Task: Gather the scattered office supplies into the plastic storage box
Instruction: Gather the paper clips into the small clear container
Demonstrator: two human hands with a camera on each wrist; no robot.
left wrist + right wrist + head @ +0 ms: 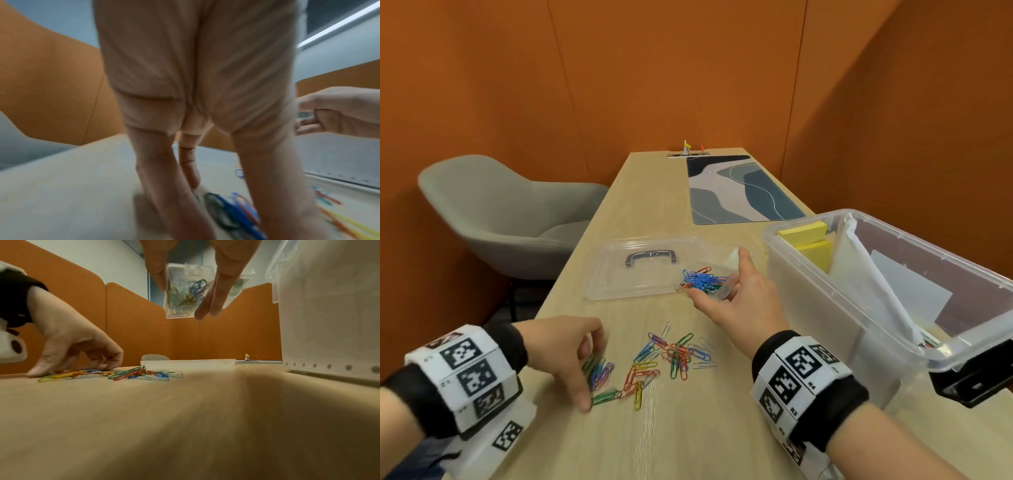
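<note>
Coloured paper clips [674, 356] [133, 374] lie scattered on the wooden table. My left hand [592, 373] [216, 203] [78, 363] is down on their left end, thumb and curled fingers pinching a bunch of clips [599, 370] [232, 209] against the tabletop. My right hand [722, 291] [183, 298] holds a small clear case [722, 291] [189, 293] above the table, thumb on one side and fingers on the other. Its lid hangs open and several clips lie inside. The large clear plastic storage box [808, 308] [329, 321] stands open just right of that hand.
The storage box's clear lid [619, 284] [185, 364] with a black handle lies flat behind the clips. Yellow sticky notes [811, 240] and white sheets [876, 274] sit in the box. A patterned desk mat [739, 188] lies farther back. A grey chair [510, 219] stands beyond the table's left edge.
</note>
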